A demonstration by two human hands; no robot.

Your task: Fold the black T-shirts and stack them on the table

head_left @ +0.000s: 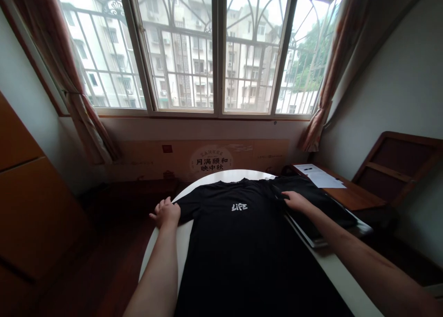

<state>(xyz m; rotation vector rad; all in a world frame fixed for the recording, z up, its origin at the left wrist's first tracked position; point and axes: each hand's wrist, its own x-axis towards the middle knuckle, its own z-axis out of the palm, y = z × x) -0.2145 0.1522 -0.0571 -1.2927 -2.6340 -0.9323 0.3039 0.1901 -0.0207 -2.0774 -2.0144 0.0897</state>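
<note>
A black T-shirt (238, 252) with a small white print near its collar lies spread on the white round-edged table (149, 258), its collar at the far edge. My left hand (167, 212) is at the end of the left sleeve, fingers bent around the sleeve edge. My right hand (295, 200) pinches the right sleeve, thumb and fingers together, beside a stack with black cloth (308, 188) on top. The lower part of the shirt runs out of view at the bottom.
Right of the table stand a brown wooden surface (360, 199) with white papers (320, 176) and a pen, and a wooden chair (398, 164). Ahead are a printed box panel (256, 155) and a barred window; an orange-brown cabinet (31, 215) is at left.
</note>
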